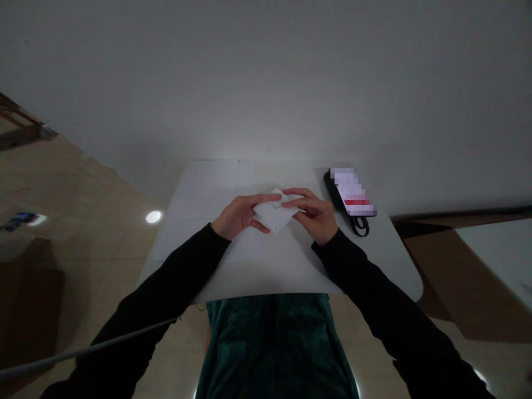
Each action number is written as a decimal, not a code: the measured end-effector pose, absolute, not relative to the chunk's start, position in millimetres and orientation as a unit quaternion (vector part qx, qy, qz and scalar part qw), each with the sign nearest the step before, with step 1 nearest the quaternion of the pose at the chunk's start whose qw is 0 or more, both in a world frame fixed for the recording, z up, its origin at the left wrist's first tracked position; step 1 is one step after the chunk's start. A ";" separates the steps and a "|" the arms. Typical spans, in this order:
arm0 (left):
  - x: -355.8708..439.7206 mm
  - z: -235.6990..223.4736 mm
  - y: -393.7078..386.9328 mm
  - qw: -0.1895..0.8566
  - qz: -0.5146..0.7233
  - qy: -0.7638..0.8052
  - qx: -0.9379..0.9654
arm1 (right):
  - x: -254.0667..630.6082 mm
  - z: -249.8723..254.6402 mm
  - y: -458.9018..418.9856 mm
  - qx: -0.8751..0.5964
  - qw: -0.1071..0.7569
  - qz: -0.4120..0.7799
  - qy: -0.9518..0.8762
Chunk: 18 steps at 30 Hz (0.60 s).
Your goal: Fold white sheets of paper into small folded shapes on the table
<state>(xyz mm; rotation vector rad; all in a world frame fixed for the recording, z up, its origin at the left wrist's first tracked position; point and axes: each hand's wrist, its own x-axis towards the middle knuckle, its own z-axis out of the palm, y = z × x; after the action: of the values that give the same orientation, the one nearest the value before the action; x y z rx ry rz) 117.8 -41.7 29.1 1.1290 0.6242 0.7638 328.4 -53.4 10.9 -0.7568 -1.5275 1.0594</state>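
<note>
Between my two hands is a small folded piece of white paper (276, 220), roughly diamond-shaped, held just above the white table. My left hand (245, 215) grips its left corner, with the fingers along the upper edge and another digit below. On the other side, my right hand (312, 213) pinches the paper's right part, fingertips resting on its top face. The paper's underside and some of its folds are hidden by the fingers.
White sheets of paper (199, 194) lie on the left of the white table (291, 277). At the back right, a phone (351, 191) with a lit screen rests on a black case with a strap (359, 226). A wall (266, 83) rises behind the table.
</note>
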 end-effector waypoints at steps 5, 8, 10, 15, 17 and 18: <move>124.1 32.3 -48.3 0.585 0.366 0.383 0.614 | 329.6 13.3 -56.2 -0.326 0.499 0.419 -0.685; 127.4 33.4 -52.2 0.548 0.369 0.391 0.641 | 329.5 14.1 -56.9 -0.303 0.492 0.418 -0.701; 128.4 33.0 -53.0 0.536 0.379 0.389 0.647 | 329.6 14.5 -56.6 -0.290 0.491 0.415 -0.709; 129.0 29.0 -50.2 0.534 0.405 0.412 0.617 | 331.4 16.2 -56.5 -0.302 0.488 0.408 -0.710; 129.1 26.9 -48.5 0.540 0.401 0.432 0.602 | 330.2 16.8 -57.9 -0.307 0.492 0.406 -0.706; 129.2 26.0 -48.0 0.540 0.399 0.438 0.597 | 328.8 16.8 -58.8 -0.315 0.497 0.408 -0.697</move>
<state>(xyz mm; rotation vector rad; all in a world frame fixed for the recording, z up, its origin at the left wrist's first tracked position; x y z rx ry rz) 129.2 -48.0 26.0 1.4198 1.0420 0.9481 328.8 -58.8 16.8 -0.7628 -1.6888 0.9890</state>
